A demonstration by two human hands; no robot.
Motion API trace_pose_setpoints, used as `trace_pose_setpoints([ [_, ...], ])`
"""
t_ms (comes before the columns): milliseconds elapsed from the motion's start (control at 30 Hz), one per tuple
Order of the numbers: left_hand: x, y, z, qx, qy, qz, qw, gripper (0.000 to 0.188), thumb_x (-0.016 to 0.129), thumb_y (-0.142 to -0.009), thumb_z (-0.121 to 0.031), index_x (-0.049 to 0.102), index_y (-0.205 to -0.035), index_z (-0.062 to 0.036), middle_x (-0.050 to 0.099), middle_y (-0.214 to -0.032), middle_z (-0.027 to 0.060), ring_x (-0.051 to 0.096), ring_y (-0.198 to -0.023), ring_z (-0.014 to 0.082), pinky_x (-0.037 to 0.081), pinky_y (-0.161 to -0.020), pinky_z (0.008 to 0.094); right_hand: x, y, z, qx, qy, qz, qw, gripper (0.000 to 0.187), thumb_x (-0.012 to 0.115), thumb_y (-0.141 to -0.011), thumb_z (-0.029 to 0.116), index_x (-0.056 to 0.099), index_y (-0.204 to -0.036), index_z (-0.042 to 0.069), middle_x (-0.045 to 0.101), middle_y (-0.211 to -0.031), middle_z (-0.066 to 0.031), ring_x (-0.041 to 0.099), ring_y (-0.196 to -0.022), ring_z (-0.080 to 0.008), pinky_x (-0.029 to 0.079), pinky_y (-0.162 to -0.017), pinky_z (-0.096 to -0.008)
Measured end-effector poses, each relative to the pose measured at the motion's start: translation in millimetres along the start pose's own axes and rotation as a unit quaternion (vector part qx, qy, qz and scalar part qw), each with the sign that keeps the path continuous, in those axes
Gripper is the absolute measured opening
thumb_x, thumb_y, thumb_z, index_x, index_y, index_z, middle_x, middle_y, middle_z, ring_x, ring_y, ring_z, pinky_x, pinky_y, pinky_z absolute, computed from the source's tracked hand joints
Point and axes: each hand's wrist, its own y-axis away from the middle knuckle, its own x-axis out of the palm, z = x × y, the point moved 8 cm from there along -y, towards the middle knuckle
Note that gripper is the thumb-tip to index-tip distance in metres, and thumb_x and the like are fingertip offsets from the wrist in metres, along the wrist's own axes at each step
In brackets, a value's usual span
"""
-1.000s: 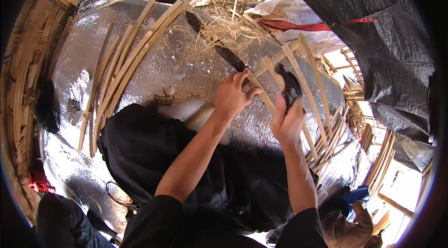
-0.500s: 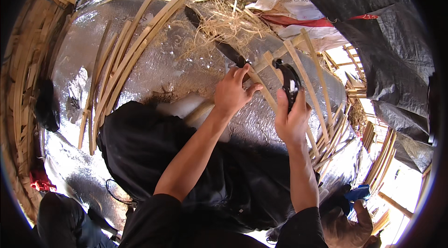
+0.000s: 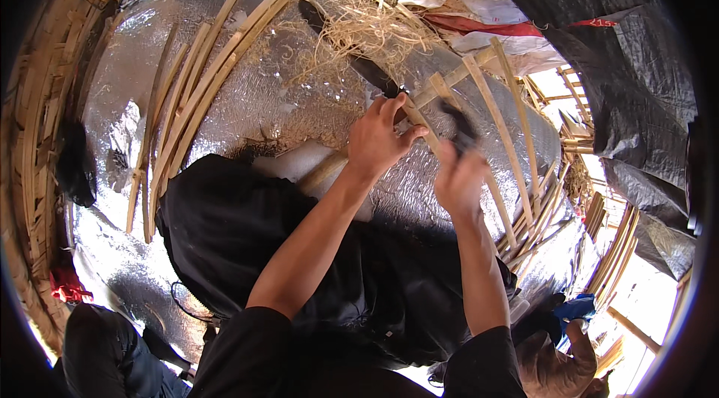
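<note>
My left hand (image 3: 378,140) is at the middle of the silver sheet (image 3: 258,87), its index finger and thumb gripping a flat bamboo strip (image 3: 421,122) near its upper end. Beside those fingertips ends a long dark band (image 3: 367,72) that runs up and left under loose fibres; I cannot tell its material. My right hand (image 3: 459,181) is closed around a black curved tool (image 3: 460,122), smeared by motion, just right of the held strip. A crosswise bamboo piece (image 3: 449,83) lies beyond both hands. Black cloth (image 3: 232,211) covers the area under my forearms.
Several bamboo strips (image 3: 213,72) lie on the left of the sheet, others (image 3: 494,113) on the right. Shredded fibres (image 3: 367,35) lie at the far side. A black tarp (image 3: 629,61) hangs at right. Another person's hand (image 3: 580,342) shows at lower right, a dark-clothed leg (image 3: 105,353) at lower left.
My right hand and the black tool have dropped slightly toward the held strip and turned blurred. The left hand keeps its grip, nearly still.
</note>
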Motion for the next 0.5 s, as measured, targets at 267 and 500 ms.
trace_pose_setpoints([
  [267,-4,0,-4,0.006,-0.019,-0.012,1.000,0.077,0.096,-0.071,-0.044,0.068,-0.129,-0.0008,0.071,-0.103,0.0138,0.074,-0.088,0.0321,0.061,-0.076,0.0418,-25,10,-4,-0.017,-0.086,-0.113,0.990,0.029,0.065,-0.105,0.022,0.056,-0.116,-0.004,0.068,-0.071,-0.0164,0.073,-0.058,-0.0315,0.052,-0.046,-0.0401],
  [500,-1,-1,2,-0.003,-0.002,-0.003,1.000,0.076,0.094,-0.073,-0.046,0.066,-0.129,-0.0032,0.071,-0.103,0.0141,0.074,-0.088,0.0329,0.061,-0.076,0.0423,-2,2,-7,0.006,-0.047,-0.032,0.998,0.031,0.067,-0.104,0.022,0.056,-0.119,-0.003,0.069,-0.074,-0.0213,0.075,-0.065,-0.0397,0.056,-0.051,-0.0457],
])
